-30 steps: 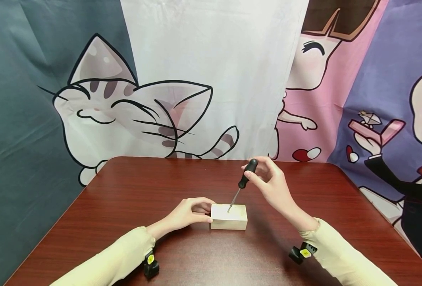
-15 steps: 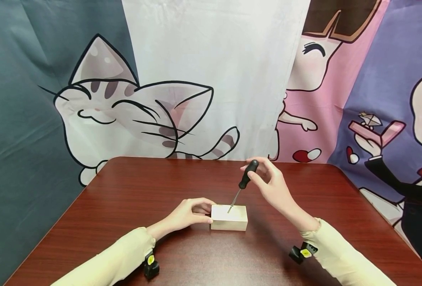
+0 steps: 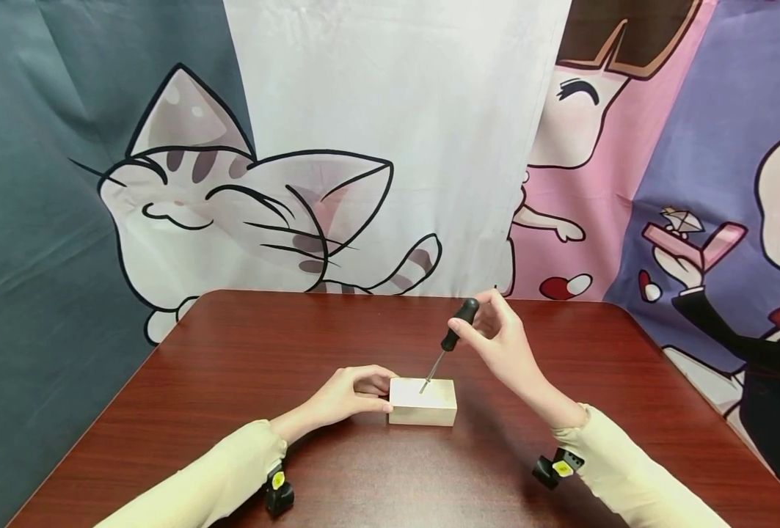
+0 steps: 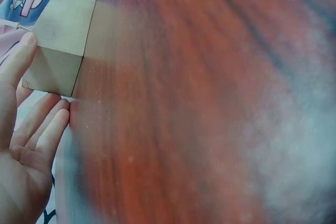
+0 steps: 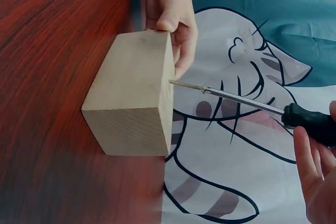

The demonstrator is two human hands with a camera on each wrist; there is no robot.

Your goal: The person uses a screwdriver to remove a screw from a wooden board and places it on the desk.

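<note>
A pale wooden block point(image 3: 423, 412) lies on the table, and my left hand point(image 3: 346, 396) grips its left end with the thumb at the near edge and the fingers at the far side. In the left wrist view the thumb point(image 4: 23, 51) touches the block point(image 4: 65, 22). A brass-coloured screw point(image 5: 186, 85) stands in the block's top face, seen in the right wrist view. The tip of a black-handled screwdriver point(image 3: 464, 321) meets the screw's head, its shaft leaning to the right. My right hand point(image 3: 505, 341) pinches the handle between thumb and fingers.
The reddish-brown wooden table point(image 3: 284, 330) spreads around the block. Behind it hangs a cloth backdrop point(image 3: 390, 88) with cartoon figures. Small black wrist cameras sit on both sleeves, the left camera point(image 3: 279, 495) close to the table.
My right thumb and fingers have shifted round the screwdriver's handle, and the handle's top has tipped slightly to the right. The left hand and the block have stayed in place.
</note>
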